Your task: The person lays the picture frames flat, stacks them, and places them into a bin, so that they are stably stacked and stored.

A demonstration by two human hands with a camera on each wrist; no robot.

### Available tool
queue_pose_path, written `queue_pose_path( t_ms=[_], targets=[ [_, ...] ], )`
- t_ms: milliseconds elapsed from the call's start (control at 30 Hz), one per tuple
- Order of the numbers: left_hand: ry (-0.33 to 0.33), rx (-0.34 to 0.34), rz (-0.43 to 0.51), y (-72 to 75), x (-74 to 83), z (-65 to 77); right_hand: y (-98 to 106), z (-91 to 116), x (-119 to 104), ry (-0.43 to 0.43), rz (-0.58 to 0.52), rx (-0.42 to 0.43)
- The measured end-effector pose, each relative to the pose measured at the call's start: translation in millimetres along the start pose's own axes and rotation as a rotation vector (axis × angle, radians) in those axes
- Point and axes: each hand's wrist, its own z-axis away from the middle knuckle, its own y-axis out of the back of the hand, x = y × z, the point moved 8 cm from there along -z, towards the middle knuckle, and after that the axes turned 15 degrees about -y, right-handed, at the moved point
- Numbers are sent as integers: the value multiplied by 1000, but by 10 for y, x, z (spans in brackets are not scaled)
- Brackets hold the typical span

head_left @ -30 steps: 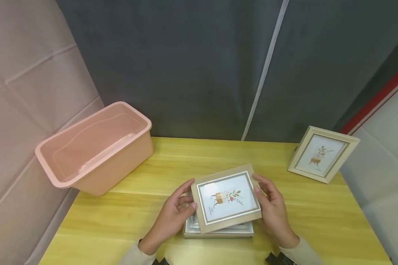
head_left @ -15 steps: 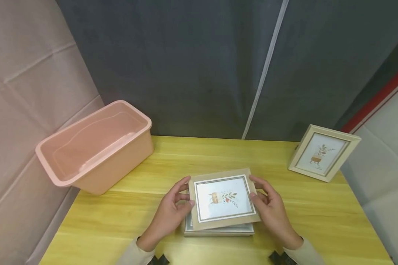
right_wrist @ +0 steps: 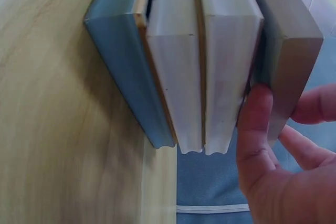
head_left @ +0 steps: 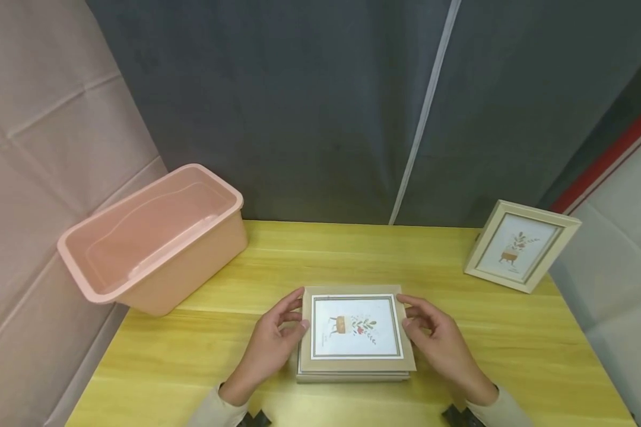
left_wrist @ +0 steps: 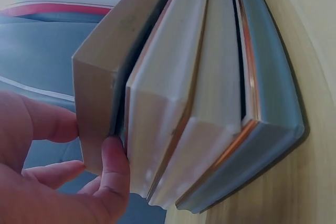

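A beige picture frame [head_left: 406, 350] with a floral print lies face up, level, over a stack of picture frames [head_left: 352, 378] on the table. My left hand [head_left: 269, 344] pinches its left end between thumb and fingers. At the opposite end, my right hand [head_left: 440, 344] grips it the same way. In the left wrist view the held frame's edge [left_wrist: 94, 103] stands a narrow gap away from two white frames [left_wrist: 163, 87] and a blue-grey frame [left_wrist: 268, 87]. The right wrist view has the thumb [right_wrist: 255, 124] at that gap.
A pink plastic tub [head_left: 181, 261] stands at the back left of the wooden table [head_left: 192, 356]. Another beige picture frame [head_left: 520, 246] stands upright, leaning back, at the far right. A dark curtain [head_left: 299, 118] hangs behind the table.
Both hands have lowered the beige picture frame and turned it from a slant until it lines up over the stack. The tub and the standing frame have stayed put.
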Motion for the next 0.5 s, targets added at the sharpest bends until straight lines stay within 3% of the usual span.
queue_pose_path(
  t_ms=[500],
  targets=[
    [-20,21,-100,-7,-5,22,-6,47,-25,182,31,4]
  ],
)
